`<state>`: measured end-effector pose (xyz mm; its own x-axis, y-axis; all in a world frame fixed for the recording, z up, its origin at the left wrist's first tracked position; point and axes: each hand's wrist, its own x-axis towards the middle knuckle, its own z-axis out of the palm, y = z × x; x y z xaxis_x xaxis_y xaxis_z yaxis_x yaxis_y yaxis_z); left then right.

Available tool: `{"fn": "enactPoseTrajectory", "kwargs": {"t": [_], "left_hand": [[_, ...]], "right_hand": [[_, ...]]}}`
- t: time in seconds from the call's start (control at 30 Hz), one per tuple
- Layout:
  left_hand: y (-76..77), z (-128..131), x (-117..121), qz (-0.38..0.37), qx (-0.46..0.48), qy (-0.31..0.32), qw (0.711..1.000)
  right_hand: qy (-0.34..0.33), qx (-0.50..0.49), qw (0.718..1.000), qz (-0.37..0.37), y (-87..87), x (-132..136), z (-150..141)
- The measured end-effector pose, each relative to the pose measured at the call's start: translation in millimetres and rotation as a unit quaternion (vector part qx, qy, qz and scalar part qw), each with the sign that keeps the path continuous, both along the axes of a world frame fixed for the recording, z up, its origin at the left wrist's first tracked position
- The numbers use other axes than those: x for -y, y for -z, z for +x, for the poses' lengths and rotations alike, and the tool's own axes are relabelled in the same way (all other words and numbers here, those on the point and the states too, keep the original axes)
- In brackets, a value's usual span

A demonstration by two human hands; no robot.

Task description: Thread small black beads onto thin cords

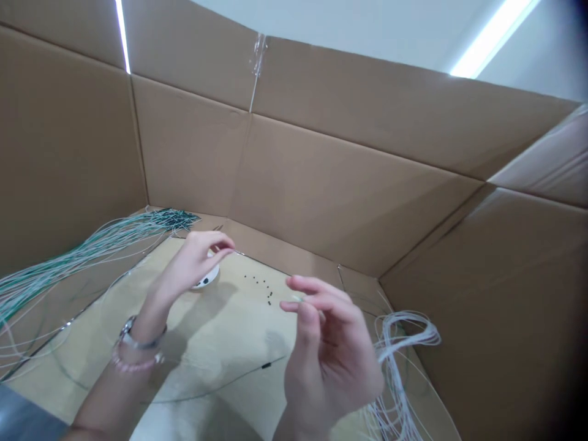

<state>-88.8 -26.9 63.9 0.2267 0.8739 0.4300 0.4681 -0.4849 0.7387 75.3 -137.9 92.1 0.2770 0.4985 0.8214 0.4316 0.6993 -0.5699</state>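
My left hand (202, 254), with a watch and a pink beaded bracelet on the wrist, is raised over a small white dish (210, 278) of black bits. Its thumb and fingertips are pinched together; what they hold is too small to make out. My right hand (333, 343) is closer to me, thumb pressed to the fingers around a small pale greenish tip (298, 299), perhaps a wire end. A thin dark cable (220, 389) with a black sleeve (266, 365) on it runs across the mat and passes behind my right hand.
Several tiny black pieces (264, 282) lie scattered on the pale yellow mat (239, 331). A bundle of green and white wires (105, 242) lies at left, and coiled white wires (395, 349) at right. Tall cardboard walls (312, 184) enclose the work area.
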Motion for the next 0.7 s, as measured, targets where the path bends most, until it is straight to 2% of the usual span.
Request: {"fn": "enactPoseTrajectory", "kwargs": {"t": [0.03, 0.07, 0.17, 0.27, 0.33, 0.43, 0.53, 0.7], "left_hand": [[10.1, -11, -17, -0.066, -0.096, -0.041, 0.992], [21.6, -21, -33, -0.111, -0.135, -0.044, 0.984], [58.8, -38, -67, -0.203, -0.185, -0.034, 0.961], [88.5, -40, -77, -0.243, -0.193, -0.031, 0.95], [100.6, -39, -76, -0.238, -0.188, -0.036, 0.952], [108.2, -36, -78, -0.235, -0.198, -0.062, 0.95], [107.5, -34, -88, -0.27, -0.239, -0.082, 0.929], [102.6, -22, -93, -0.334, -0.312, -0.058, 0.887]], "right_hand": [[0.006, -0.009, 1.0, 0.006, -2.0, -1, 1], [0.011, -0.019, 1.0, 0.013, -3.9, -1, 2], [0.022, -0.045, 0.998, 0.032, -8.0, -2, 3], [0.022, -0.053, 0.998, 0.038, -9.0, -2, 3], [0.019, -0.049, 0.998, 0.041, -8.7, -3, 2], [0.017, -0.037, 0.998, 0.043, -7.8, -4, 2], [0.02, -0.035, 0.998, 0.056, -7.1, -5, 4], [0.011, -0.036, 0.997, 0.065, -7.6, -6, 5]]}}
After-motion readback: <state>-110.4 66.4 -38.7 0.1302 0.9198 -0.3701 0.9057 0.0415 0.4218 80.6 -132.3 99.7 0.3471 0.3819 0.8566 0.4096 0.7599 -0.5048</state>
